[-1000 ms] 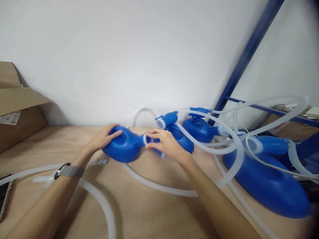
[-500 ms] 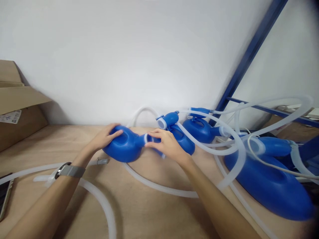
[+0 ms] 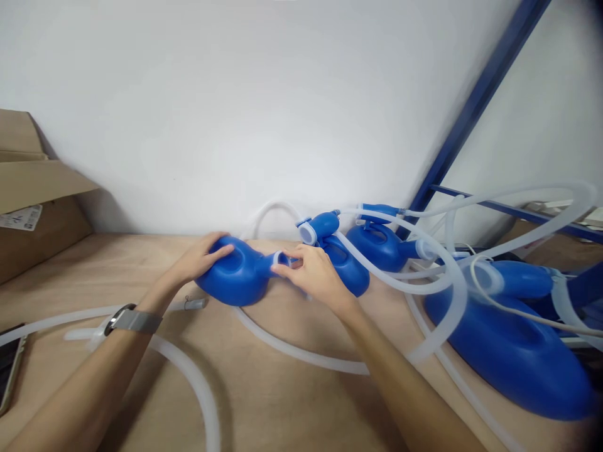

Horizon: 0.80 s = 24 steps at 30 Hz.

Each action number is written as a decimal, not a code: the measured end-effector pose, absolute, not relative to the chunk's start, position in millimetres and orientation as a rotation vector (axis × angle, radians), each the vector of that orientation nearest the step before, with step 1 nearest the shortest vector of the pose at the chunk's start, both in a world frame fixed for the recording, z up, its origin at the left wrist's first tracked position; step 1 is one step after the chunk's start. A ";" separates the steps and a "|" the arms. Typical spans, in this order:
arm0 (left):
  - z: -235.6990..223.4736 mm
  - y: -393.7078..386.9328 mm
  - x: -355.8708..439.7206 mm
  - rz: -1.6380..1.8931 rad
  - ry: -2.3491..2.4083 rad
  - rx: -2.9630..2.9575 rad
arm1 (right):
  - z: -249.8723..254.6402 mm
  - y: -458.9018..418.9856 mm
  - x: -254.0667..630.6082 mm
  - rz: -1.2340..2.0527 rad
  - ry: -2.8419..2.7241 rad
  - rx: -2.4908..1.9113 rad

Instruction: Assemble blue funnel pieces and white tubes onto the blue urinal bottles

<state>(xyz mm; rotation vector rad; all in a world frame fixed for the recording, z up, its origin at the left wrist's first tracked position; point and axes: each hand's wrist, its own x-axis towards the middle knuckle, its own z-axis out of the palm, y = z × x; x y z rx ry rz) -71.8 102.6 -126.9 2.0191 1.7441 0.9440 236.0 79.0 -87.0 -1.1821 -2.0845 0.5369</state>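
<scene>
A blue plastic urinal bottle (image 3: 240,285) lies on its side on the tan surface, its neck pointing right. My left hand (image 3: 200,257) grips its rear end and handle, thumb on top. At the neck sits a white ring (image 3: 279,258), and the thumb and fingers of my right hand (image 3: 311,270) are closed on its edge. My right fingers partly cover the mouth, so its inside is mostly hidden. Right behind that hand lies another blue urinal bottle (image 3: 353,270) with a blue funnel-shaped piece (image 3: 323,225) on a hose.
More blue urinal bottles (image 3: 513,351) with clear hoses (image 3: 452,301) crowd the right side. A loose white hose (image 3: 202,389) curves under my left forearm. An open cardboard box (image 3: 42,232) stands left, a dark flat device (image 3: 10,364) below it. A blue metal frame (image 3: 475,119) rises at right.
My right hand has shifted slightly, its thumb moving left and down along the ring at the bottle's mouth. My left hand and the bottle have stayed almost still.
</scene>
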 end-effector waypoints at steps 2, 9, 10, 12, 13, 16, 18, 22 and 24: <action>-126.8 102.4 -71.7 0.942 1.740 2.025 | -88.0 79.2 235.4 0.548 -2.074 -1.187; -126.4 101.3 -71.7 0.943 1.751 2.033 | -94.7 83.8 239.7 0.598 -2.090 -1.027; -126.5 101.3 -71.8 0.944 1.752 2.035 | -94.8 84.0 240.2 0.594 -2.101 -1.011; -127.1 101.4 -72.0 0.946 1.754 2.039 | -94.0 83.7 241.0 0.573 -2.129 -0.997; -127.4 101.5 -72.1 0.946 1.757 2.039 | -93.4 83.4 241.2 0.558 -2.147 -0.997; -128.0 101.9 -72.4 0.944 1.766 2.038 | -92.9 83.1 241.9 0.503 -2.199 -0.991; -127.9 101.8 -72.4 0.941 1.765 2.042 | -95.3 84.4 242.8 0.467 -2.216 -0.962; -126.4 101.2 -71.2 0.934 1.761 2.058 | -106.0 89.6 246.0 0.439 -2.187 -0.841; -125.5 101.0 -70.4 0.931 1.762 2.059 | -112.0 92.3 248.4 0.429 -2.186 -0.759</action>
